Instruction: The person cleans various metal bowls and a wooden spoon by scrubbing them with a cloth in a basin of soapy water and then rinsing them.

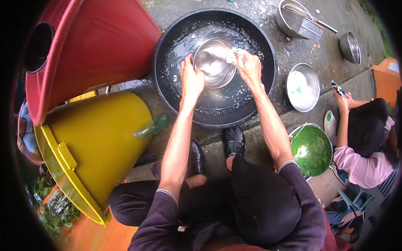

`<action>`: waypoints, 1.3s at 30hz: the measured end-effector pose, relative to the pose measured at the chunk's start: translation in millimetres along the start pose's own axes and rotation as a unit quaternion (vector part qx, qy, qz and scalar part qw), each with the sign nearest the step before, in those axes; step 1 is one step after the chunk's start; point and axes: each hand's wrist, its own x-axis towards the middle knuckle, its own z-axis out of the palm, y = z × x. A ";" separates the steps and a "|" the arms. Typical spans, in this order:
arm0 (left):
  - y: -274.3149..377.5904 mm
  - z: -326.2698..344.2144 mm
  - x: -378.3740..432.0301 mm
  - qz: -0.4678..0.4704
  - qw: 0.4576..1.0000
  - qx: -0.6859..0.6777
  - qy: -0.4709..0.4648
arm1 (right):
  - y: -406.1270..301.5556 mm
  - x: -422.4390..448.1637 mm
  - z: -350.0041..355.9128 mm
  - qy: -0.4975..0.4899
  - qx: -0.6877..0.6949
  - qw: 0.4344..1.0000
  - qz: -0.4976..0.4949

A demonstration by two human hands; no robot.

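Note:
A shiny metal bowl (pixel 213 69) is held over a wide black basin (pixel 216 120) of water with pale bits floating in it. The near left rim of the bowl is gripped by my left hand (pixel 191 77), its thumb toward the inside. On the opposite side, my right hand (pixel 249 67) clasps a crumpled whitish cloth or wad (pixel 235 56) against the rim. Whether the bowl's underside touches the water cannot be told.
Left stand a red bin (pixel 106 37) and a yellow bin (pixel 103 138), with a green bottle (pixel 153 126) beside the latter. Rightward are a bowl with a whisk (pixel 314 18), a small bowl (pixel 349 48), a metal bowl (pixel 311 91), a green-coated bucket (pixel 312 150) and a seated person (pixel 361 157).

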 end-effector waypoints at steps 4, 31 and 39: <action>-35.9 -1.4 6.8 -0.047 0.997 -0.054 0.027 | 18.7 1.5 5.5 0.033 0.003 0.999 0.021; -56.9 28.4 -19.8 -0.272 0.923 -0.260 -0.074 | -20.7 -16.9 -15.0 -0.174 0.416 0.888 0.096; -103.0 62.7 -50.9 -0.236 0.964 -0.054 -0.108 | -77.8 -45.9 -21.1 -0.290 0.205 0.929 0.102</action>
